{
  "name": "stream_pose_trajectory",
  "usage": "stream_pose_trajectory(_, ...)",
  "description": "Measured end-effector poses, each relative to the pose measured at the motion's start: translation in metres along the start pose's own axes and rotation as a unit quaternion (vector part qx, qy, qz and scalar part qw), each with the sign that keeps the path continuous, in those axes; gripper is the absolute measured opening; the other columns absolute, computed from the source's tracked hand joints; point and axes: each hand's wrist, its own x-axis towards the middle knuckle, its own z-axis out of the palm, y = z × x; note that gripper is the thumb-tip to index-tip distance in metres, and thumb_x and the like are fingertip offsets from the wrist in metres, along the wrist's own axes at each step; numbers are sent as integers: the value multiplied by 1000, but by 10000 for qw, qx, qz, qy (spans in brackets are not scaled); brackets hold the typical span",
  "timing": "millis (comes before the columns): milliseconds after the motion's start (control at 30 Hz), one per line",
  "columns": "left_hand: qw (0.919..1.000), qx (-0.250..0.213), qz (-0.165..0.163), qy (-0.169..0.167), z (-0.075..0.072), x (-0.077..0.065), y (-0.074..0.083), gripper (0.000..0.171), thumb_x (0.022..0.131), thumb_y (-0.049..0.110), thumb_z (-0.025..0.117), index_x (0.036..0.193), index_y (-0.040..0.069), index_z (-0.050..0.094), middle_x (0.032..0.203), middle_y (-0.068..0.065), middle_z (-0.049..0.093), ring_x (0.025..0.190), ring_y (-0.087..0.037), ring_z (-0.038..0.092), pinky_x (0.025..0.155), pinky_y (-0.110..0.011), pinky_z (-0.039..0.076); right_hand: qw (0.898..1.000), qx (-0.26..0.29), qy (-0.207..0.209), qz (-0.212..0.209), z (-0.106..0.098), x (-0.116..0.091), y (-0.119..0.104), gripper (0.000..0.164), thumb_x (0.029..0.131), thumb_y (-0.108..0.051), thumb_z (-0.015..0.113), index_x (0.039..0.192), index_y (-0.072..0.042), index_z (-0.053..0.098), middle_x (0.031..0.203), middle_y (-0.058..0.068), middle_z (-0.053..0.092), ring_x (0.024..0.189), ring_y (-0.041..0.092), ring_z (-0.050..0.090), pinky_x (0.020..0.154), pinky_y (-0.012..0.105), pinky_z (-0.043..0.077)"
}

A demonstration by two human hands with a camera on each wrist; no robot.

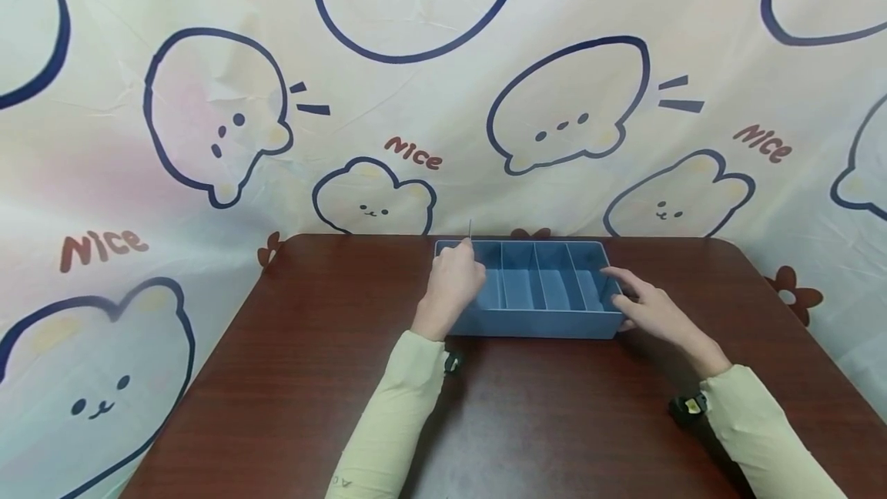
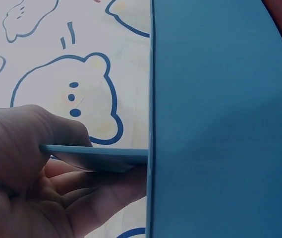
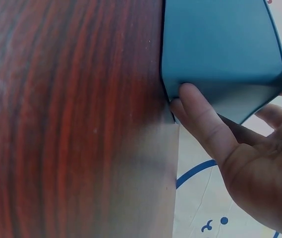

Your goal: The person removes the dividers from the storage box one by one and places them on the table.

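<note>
A blue divided storage box [image 1: 537,324] stands near the table's far edge, its several compartments facing up. At its left end my left hand [image 1: 453,279] pinches a thin blue divider panel [image 2: 101,152] between thumb and fingers; the panel's edge meets the box wall in the left wrist view. A thin upright edge shows above that hand in the head view. My right hand [image 1: 651,310] grips the box's right end, with fingers over the rim and others against the outside of the wall [image 3: 220,44]. The left hand hides part of the leftmost compartment.
A dark brown wooden table [image 1: 554,422] lies under the box. Behind it and on both sides hangs a pale cloth [image 1: 457,114] with cartoon bears. A dark band with a small device [image 1: 689,406] sits on the right wrist.
</note>
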Motion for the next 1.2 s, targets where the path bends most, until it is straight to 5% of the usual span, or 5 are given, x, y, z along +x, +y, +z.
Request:
stream_pose_trajectory(267, 9999, -52, -10, 104, 3, -1, -1, 50, 95, 10, 52, 144, 0, 45, 53, -7, 52, 35, -16, 40, 35, -21, 29, 10000, -68, 41, 15, 1, 1, 1, 57, 98, -16, 44, 153, -15, 28, 156, 31, 25, 115, 50, 58, 72, 43, 60)
stream_pose_trajectory(733, 9974, 545, -19, 462, 9, 0, 4, 42, 95, 13, 54, 135, 0, 54, 56, -7, 53, 38, -17, 49, 36, -21, 32, 10000, -21, -17, 29, 1, 1, -1, 58, 98, -15, 43, 154, -14, 27, 156, 31, 25, 118, 51, 55, 74, 44, 60)
stream_pose_trajectory(1133, 9959, -738, -348, 382, 3, 1, -9, 45, 95, 16, 55, 139, 8, 54, 58, -6, 57, 40, -19, 44, 41, -25, 36, 10000, -3, -16, 10, 1, 1, 1, 59, 97, -13, 43, 154, -14, 27, 156, 31, 24, 115, 49, 58, 72, 43, 60)
stream_pose_trajectory(1200, 9940, -907, -324, 511, 4, 0, -12, 45, 94, 17, 57, 138, 10, 55, 73, -8, 67, 42, -19, 46, 44, -26, 38, 10000, 6, -16, 16, 1, 2, 1, 59, 97, -13, 43, 154, -15, 27, 156, 31, 24, 114, 48, 59, 72, 43, 60)
